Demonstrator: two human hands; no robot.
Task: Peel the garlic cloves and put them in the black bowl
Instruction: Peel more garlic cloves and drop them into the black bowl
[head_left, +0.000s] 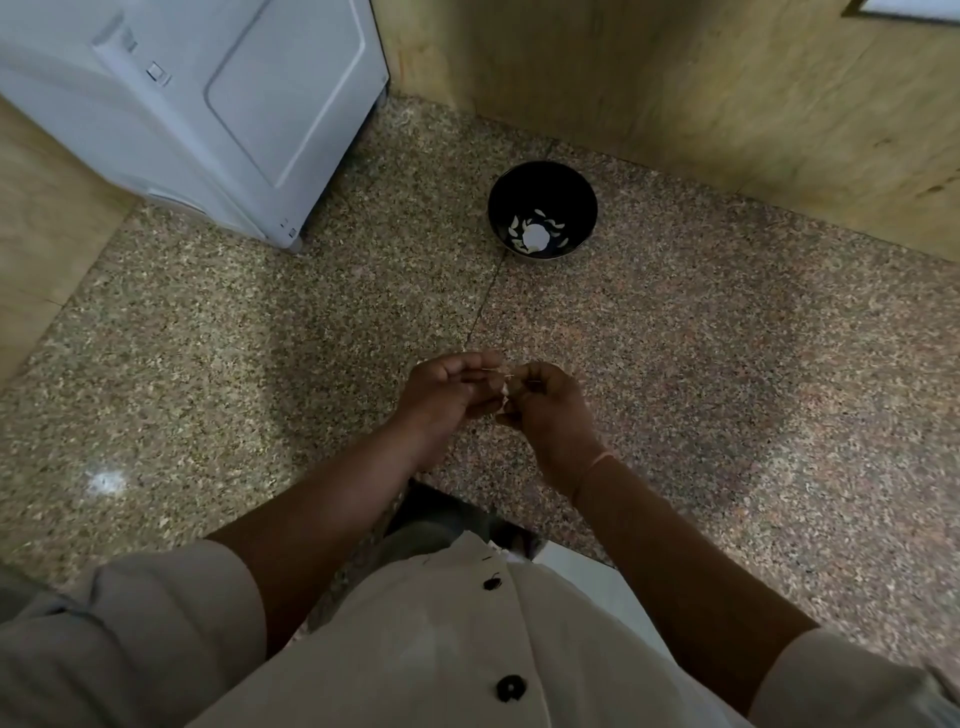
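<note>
Garlic clove (505, 389), small, white and mostly hidden, sits in the air between the two hands, low in the middle of the view and well apart from the bowl. The left hand (447, 395) has its fingers curled in and pinches the clove from one side. The right hand (551, 410) is curled the same way and pinches it from the other, so the fingertips of both meet. A thin pale strand of skin (497, 370) runs between the fingertips. The round black bowl (519, 193), glossy and deep, stands farther back on the speckled brown-and-grey polished stone surface (260, 338). A rounded white piece (535, 237) lies at its bottom among white petal-shaped marks; whether those are pieces or pattern cannot be told. A smooth white boxy plastic appliance (208, 104) stands at the upper left, and tan wood-grain wall panels (675, 93) close the corner behind. A thin pale wristband (597, 461) circles the right wrist, above a cream cloth shirt (441, 649) with black buttons.
</note>
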